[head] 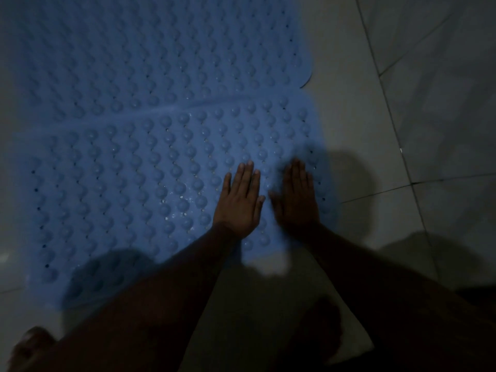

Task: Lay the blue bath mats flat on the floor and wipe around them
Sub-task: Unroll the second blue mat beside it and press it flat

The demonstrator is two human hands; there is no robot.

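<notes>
text: none legible | labels/brands: none | numbers/signs: none | view: dim, partly blurred

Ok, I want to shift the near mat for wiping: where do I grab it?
Likely pinch the near mat at its right edge, from the tiles side: it lies flat, and that edge is free beside the right hand.

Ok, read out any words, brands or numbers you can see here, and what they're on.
None to read: the near blue mat and the far blue mat show only bumps and holes, the floor tiles are plain, and the picture is dim.
</notes>
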